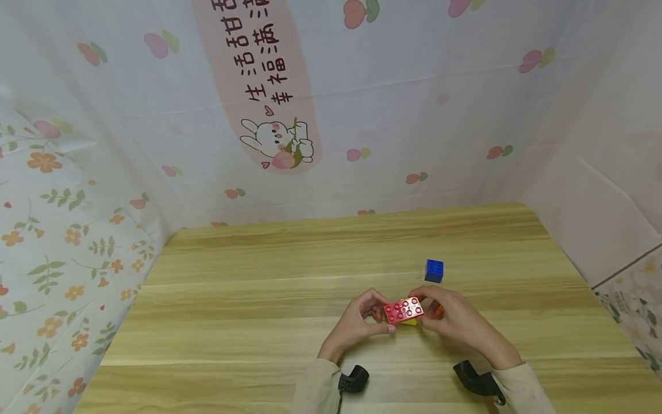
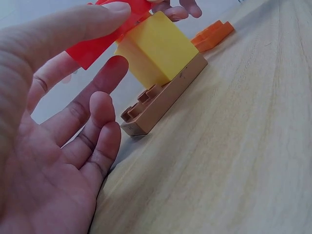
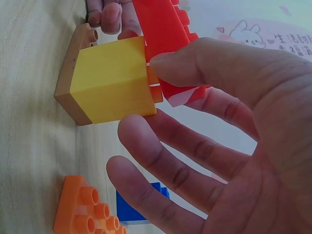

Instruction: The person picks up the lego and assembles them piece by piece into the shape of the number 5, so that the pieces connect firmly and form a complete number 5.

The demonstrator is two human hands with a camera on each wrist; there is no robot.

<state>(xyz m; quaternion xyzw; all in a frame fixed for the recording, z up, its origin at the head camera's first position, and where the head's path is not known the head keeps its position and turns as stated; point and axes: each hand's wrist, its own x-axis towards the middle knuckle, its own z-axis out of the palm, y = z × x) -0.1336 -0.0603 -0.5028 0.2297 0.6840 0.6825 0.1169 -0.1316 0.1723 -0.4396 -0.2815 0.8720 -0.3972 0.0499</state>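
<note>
Both hands hold a red toy brick [image 1: 403, 310] with two rows of studs. My left hand [image 1: 357, 319] pinches its left end, thumb against the side. At the other end, thumb and forefinger of my right hand [image 1: 451, 310] grip it, while the remaining fingers spread out loosely. Directly below the red brick is a yellow brick [image 3: 109, 83], whose studs show at the red brick's underside in the right wrist view. The yellow brick stands on one end of a longer brown brick [image 2: 168, 102], leaving studs bare at the other end.
An orange brick [image 3: 80, 209] with several studs lies on the wooden table [image 1: 248, 299] by my right hand. Farther back stands a blue brick [image 1: 434, 271]. Patterned cloth [image 1: 414, 115] hangs behind the table and at its sides.
</note>
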